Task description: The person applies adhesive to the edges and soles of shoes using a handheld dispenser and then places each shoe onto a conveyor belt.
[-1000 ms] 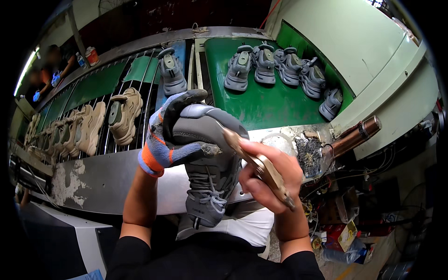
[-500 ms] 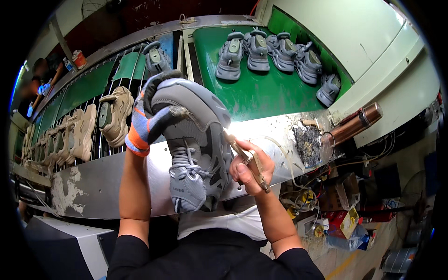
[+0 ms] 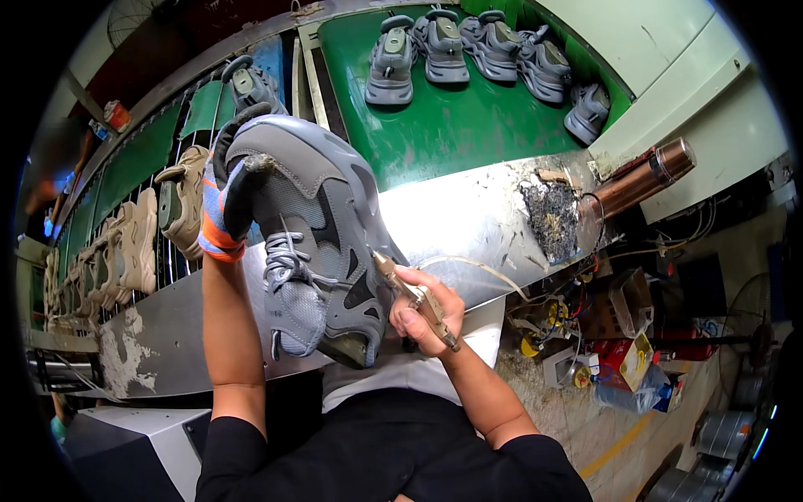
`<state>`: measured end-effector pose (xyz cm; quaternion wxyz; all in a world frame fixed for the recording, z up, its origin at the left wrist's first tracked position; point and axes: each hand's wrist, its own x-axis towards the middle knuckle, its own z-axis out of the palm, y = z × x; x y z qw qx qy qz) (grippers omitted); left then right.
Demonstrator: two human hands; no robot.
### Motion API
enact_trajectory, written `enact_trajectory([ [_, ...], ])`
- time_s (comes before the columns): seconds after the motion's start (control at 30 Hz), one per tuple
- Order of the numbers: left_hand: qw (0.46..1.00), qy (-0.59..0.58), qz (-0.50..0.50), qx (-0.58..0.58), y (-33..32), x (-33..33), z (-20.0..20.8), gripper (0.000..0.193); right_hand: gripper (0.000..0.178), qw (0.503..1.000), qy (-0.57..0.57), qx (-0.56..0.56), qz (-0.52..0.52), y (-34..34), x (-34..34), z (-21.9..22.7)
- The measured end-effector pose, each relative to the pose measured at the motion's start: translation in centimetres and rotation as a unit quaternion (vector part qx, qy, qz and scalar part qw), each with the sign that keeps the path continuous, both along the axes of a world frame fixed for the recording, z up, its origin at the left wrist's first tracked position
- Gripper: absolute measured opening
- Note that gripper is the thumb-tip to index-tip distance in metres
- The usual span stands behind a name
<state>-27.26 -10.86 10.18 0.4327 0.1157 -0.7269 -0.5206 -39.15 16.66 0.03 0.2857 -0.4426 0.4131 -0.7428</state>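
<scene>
My left hand (image 3: 227, 201), in a purple, orange and black work glove, is closed on the toe end of a grey sneaker (image 3: 330, 213). The sneaker hangs with its toe up and heel toward me, its pale laces tied. Bare, my right hand (image 3: 437, 316) grips a slim brass-coloured nozzle gun (image 3: 405, 286) with a small lever. The gun's tip lies beside the sneaker's side, close to the sole edge; whether it touches cannot be made out.
Several grey sneakers (image 3: 443, 48) stand on a green belt (image 3: 452, 134) beyond a metal ledge (image 3: 468, 217). Tan sneakers (image 3: 130, 243) line a rack at left. A copper-coloured cylinder (image 3: 644, 176) and a pale hose (image 3: 477, 261) lie to the right; boxes (image 3: 623, 360) clutter the floor.
The sneaker and both hands sit further left in the view. The sneaker has turned a little, and the gun tip is now lower along its side. The bright glare by the tip is gone.
</scene>
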Motion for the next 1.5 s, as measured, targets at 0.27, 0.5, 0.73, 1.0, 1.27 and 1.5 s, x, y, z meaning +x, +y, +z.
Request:
enact_trajectory([
  [0.27, 0.999, 0.02, 0.003, 0.029, -0.4, -0.2, -1.0, 0.051, 0.047, 0.999, -0.017, 0.038, -0.002, 1.4, 0.4, -0.9],
  [0.5, 0.999, -0.008, 0.039, -0.027, -6.2, 3.3, -9.2, 0.082, 0.047, 0.997, -0.052, 0.052, 0.005, 2.5, 1.8, -1.3],
  [0.73, 0.995, -0.023, 0.086, -0.043, -6.5, 6.0, -10.5, 0.07, 0.049, 0.996, -0.052, 0.07, -0.006, 3.8, 2.4, -2.3],
  [1.0, 0.978, -0.047, 0.196, -0.05, -3.3, 10.3, -11.1, 0.055, 0.049, 0.986, -0.124, 0.109, 0.022, 5.1, 3.4, -2.6],
  [1.27, 0.959, -0.094, 0.243, 0.114, 5.3, 15.6, -9.9, 0.047, 0.05, 0.993, -0.032, 0.11, -0.038, 1.7, 4.2, -2.7],
  [1.5, 0.851, -0.215, 0.226, 0.423, 17.1, 23.5, -8.6, 0.059, 0.049, 0.993, -0.034, 0.105, -0.03, -1.8, 5.8, -2.6],
])
